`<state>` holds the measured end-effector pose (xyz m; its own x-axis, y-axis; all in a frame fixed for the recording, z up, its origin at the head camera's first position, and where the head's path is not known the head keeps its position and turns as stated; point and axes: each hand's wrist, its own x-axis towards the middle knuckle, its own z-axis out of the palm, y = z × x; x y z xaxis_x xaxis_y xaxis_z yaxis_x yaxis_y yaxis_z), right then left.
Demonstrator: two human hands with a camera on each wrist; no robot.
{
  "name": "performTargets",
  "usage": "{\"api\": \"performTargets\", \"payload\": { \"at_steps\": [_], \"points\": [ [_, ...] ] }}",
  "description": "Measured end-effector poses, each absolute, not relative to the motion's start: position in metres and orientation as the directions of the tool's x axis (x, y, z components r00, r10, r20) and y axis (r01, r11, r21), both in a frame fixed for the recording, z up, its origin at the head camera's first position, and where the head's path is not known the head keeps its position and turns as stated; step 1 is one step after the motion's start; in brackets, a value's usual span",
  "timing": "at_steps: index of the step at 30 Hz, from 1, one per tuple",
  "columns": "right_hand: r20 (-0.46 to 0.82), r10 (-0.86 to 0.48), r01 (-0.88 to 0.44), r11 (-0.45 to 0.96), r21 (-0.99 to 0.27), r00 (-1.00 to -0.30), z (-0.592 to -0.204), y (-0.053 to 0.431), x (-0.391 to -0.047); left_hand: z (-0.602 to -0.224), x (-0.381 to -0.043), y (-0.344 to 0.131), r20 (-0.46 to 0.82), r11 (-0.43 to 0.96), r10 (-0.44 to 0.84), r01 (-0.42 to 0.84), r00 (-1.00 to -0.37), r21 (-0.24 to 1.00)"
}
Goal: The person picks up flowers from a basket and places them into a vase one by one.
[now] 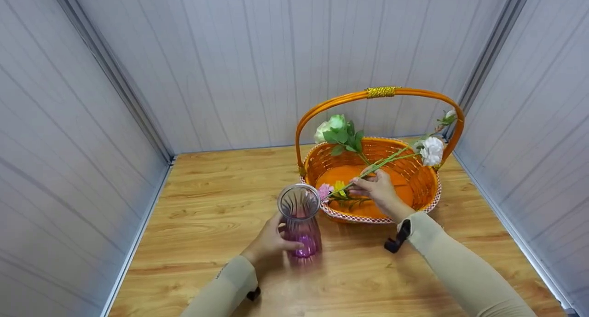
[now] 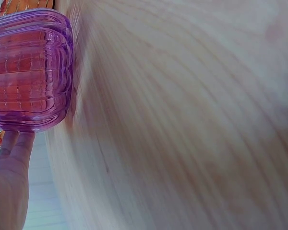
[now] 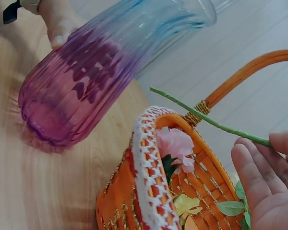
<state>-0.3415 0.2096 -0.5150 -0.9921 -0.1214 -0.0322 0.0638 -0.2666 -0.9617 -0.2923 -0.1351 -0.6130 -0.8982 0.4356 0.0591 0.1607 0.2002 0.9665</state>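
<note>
A ribbed glass vase [image 1: 301,232], clear at the mouth and purple toward its base, stands upright on the wooden table. My left hand [image 1: 270,241] holds it low on its left side, thumb across the front. In the right wrist view my right hand [image 3: 266,184] pinches a thin green stem [image 3: 206,120] between thumb and fingers. That stem carries a white flower [image 1: 431,151], its head to the right and its cut end toward the vase. Below the right hand is an orange woven basket [image 1: 425,202], holding a pink flower [image 1: 325,191] and a yellow flower [image 1: 339,188].
The basket's tall handle [image 1: 428,92] arches over it. A pale green-white rose [image 1: 336,128] with leaves leans over the basket's back left rim. A small bud [image 1: 448,117] shows near the handle's right side. Panelled walls [image 1: 257,68] enclose the table [image 1: 207,206].
</note>
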Motion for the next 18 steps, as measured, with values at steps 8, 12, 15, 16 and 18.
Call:
{"api": "performTargets", "payload": {
  "at_steps": [8,12,15,16,18],
  "points": [
    [-0.005,-0.088,0.022,-0.201,-0.979,-0.996,-0.515,0.206,-0.334,-0.614,-0.293,-0.134,0.070,0.191,0.438,0.169,-0.896,0.967],
    [0.020,-0.080,-0.006,-0.172,-0.985,-0.997,-0.515,0.204,-0.330,-0.614,-0.293,-0.134,0.064,0.191,0.439,0.163,-0.896,0.968],
    [0.034,-0.072,-0.023,-0.149,-0.989,-0.997,-0.516,0.202,-0.328,-0.615,-0.294,-0.135,0.055,0.199,0.435,0.156,-0.899,0.967],
    [0.041,-0.072,-0.030,-0.145,-0.989,-0.997,-0.517,0.202,-0.327,-0.615,-0.294,-0.135,0.053,0.202,0.435,0.155,-0.899,0.967],
    [0.053,-0.068,-0.043,-0.138,-0.989,-0.996,-0.517,0.201,-0.325,-0.614,-0.294,-0.134,0.054,0.202,0.434,0.155,-0.899,0.967]
  ]
}}
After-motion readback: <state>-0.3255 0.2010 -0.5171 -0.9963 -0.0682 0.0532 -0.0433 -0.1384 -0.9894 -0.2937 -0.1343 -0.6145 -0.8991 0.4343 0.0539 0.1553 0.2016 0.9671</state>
